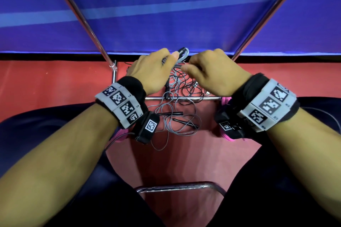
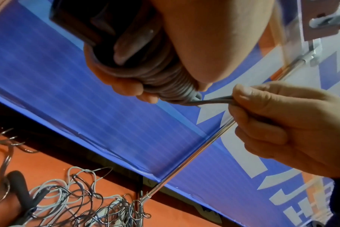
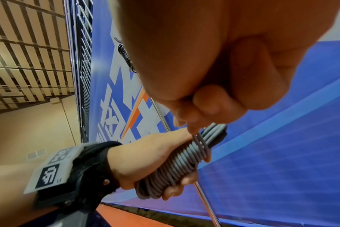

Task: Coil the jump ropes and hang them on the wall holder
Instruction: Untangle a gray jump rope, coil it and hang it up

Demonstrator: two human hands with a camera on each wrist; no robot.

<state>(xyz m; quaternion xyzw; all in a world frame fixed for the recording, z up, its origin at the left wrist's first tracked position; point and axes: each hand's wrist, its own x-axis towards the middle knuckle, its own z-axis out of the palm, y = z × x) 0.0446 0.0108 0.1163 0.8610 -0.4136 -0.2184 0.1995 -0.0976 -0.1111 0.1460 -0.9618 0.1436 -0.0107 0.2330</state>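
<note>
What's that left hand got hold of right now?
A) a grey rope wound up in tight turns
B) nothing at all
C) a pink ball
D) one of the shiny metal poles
A: both wrist views show the left hand gripping the grey rope, wound in tight turns, while the right hand pinches its loose end.

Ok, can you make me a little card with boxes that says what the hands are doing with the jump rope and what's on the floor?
left hand: grips the grey coiled rope, wound in tight turns
right hand: pinches the loose rope end coming off the coil
floor: red, with a tangled pile of grey and black ropes and black handles
behind: blue banner and slanting metal poles
hung up yet: no, this rope is in the hands
</note>
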